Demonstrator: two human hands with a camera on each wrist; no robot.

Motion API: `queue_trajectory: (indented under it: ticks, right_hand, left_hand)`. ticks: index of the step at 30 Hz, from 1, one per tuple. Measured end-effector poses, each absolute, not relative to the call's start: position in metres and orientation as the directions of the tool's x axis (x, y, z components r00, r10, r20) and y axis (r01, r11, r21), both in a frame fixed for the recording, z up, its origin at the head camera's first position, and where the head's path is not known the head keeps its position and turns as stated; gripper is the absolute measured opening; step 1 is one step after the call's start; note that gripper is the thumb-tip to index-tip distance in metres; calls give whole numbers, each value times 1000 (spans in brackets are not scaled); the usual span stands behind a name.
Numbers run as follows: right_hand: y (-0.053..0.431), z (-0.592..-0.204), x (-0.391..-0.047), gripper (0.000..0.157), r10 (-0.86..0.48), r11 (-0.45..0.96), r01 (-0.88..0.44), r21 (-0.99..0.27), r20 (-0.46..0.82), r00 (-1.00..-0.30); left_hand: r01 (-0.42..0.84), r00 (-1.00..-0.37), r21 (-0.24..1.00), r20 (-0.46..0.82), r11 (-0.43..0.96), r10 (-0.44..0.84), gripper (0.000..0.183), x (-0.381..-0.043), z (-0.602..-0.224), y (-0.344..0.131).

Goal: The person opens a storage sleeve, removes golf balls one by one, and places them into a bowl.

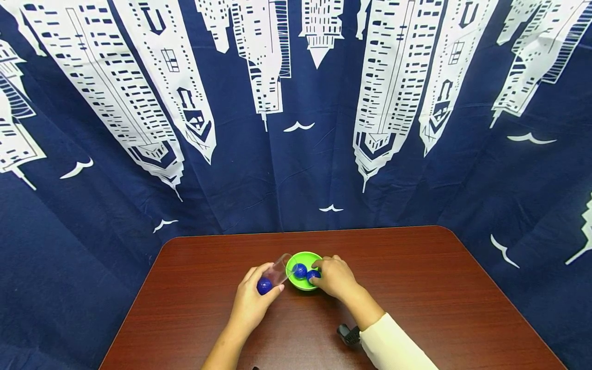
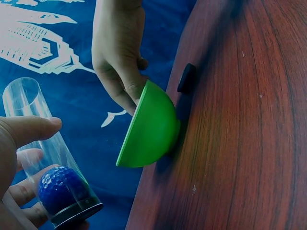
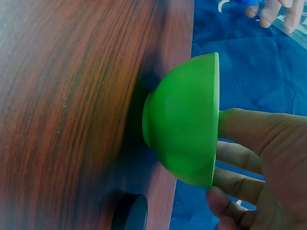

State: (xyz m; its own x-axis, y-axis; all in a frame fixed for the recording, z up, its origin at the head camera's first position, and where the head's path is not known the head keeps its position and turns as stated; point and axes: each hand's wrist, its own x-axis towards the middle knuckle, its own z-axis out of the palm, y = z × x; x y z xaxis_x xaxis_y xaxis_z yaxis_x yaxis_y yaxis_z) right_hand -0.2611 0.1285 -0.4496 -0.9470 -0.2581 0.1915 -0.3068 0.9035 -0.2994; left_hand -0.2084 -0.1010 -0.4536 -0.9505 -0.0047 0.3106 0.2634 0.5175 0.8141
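Observation:
My left hand (image 1: 252, 295) grips a clear plastic tube (image 1: 280, 268), tilted with its open end toward the bowl. A dimpled blue golf ball (image 2: 61, 189) sits at the tube's dark-capped bottom. The green bowl (image 1: 296, 284) stands on the table with two more blue balls inside. One ball (image 1: 300, 271) lies on the left of the bowl, untouched. My right hand (image 1: 336, 277) reaches over the bowl's right rim, thumb and fingers around the other ball (image 1: 313, 276). In the right wrist view, the bowl's wall (image 3: 187, 120) hides those fingertips.
A small round black cap (image 3: 130, 212) lies on the brown wooden table (image 1: 203, 272) near the bowl, on the right hand's side. Behind the table's far edge hangs a dark blue cloth (image 1: 277, 180) printed with white buildings and birds.

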Motion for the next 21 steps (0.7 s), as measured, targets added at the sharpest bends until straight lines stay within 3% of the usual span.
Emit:
queue_trajectory:
  ticks: [11, 21]
  right_hand:
    - [133, -451, -260, 19, -189, 834, -336, -438, 346, -919]
    - [139, -444, -252, 14, -124, 699, -318, -640, 330, -936]
  left_hand:
    - [269, -949, 807, 317, 526, 0, 55, -209, -454, -101]
    - [297, -937, 793, 351, 531, 0, 54, -209, -455, -103]
